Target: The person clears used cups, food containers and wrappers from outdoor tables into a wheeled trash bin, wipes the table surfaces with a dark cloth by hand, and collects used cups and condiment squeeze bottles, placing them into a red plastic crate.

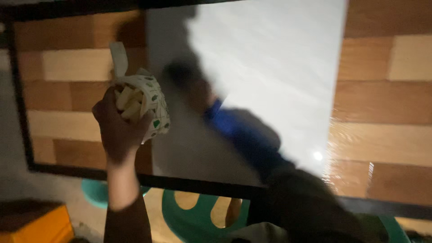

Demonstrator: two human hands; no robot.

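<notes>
Wad (143, 104) of crumpled paper, pale with small green marks, sits up in my left hand (118, 127), over the left part of the table (387, 99). My fingers are curled round its lower left side, closed tight on it, and a loose strip of the paper sticks up from the top. Pale folds show inside the wad, just above my thumb.

My right hand (191, 81) is out over the white sheet (279, 63) that covers the middle of the table, but it is a dark smear of blur, so I cannot tell whether it is open or closed, or whether it has anything in it. The blue cuff (225, 121) and the dark sleeve (297, 198) behind it run down to the lower right.

The table top is wood blocks in light and dark brown, with a black rim (20, 103) round it. The sheet lies flat, its left half in shadow, and the wad is just beside its left edge.

Below the near rim, green plastic stools (198, 220) stand on the floor, and an orange box (40, 227) shows at the lower left corner.
</notes>
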